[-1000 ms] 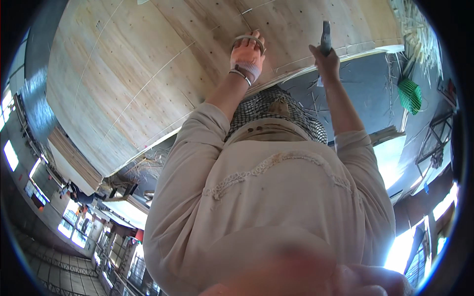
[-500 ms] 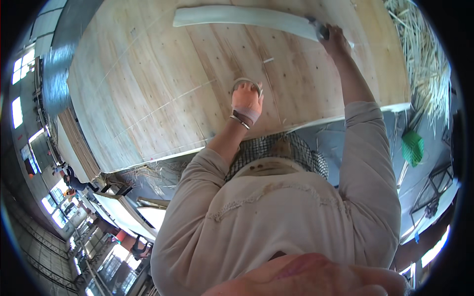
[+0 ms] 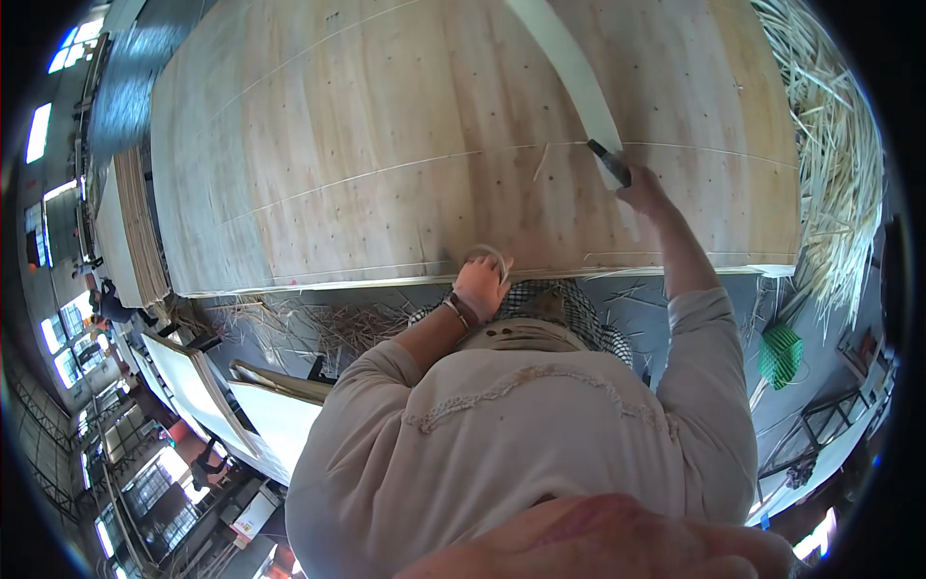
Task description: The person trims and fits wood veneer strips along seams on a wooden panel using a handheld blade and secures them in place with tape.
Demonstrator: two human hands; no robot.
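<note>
A large plywood sheet [image 3: 338,116] spans the bench, marked by thin pale lines and small dark spots. At its near edge, my left hand [image 3: 478,286] is closed on a beige ring [image 3: 494,251], possibly a roll of tape. A long pale strip [image 3: 569,77] lies from the far side toward me, right of centre. My right hand [image 3: 640,193] grips a dark-handled blade tool [image 3: 608,160] across the strip's near part, by one of the lines. Whether the blade touches the wood, I cannot tell.
A heap of thin wood offcuts [image 3: 830,174] hangs along the bench's right side, with a green bag [image 3: 779,355] below. At left are stacked boards [image 3: 140,222], white panels [image 3: 198,396] and a co-worker [image 3: 113,301]. Loose scraps [image 3: 338,333] litter the floor under the near edge.
The pale strip came into view and has swung from lying crosswise to pointing toward me. My right hand with the tool came nearer along it; my left hand shifted to the near edge.
</note>
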